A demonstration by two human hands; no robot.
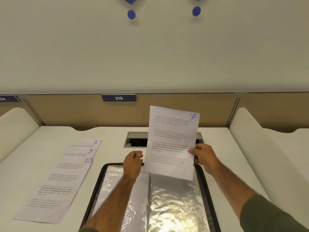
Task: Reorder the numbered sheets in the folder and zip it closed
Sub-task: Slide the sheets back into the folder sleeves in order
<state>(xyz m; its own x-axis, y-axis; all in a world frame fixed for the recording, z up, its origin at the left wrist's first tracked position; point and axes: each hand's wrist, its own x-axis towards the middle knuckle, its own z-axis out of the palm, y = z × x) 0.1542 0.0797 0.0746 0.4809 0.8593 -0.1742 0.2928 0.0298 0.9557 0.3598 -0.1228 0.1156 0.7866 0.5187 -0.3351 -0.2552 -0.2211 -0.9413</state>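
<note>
White printed sheets (56, 181), three of them, lie fanned on the desk (242, 164) at the lower left of the frame, hand-numbered 8, 9 and 10 in blue. At bottom centre one open zip folder (98, 181) with a black edge shows two glossy plastic sleeves (175, 201). Over its top edge the left hand (133, 164) hangs with fingers curled in, gripping nothing visible, just beside a fourth sheet, sheet 7 (172, 143). Right of centre, that sheet stands upright in the air, pinched at its right edge between thumb and fingers of the right hand (201, 156).
</note>
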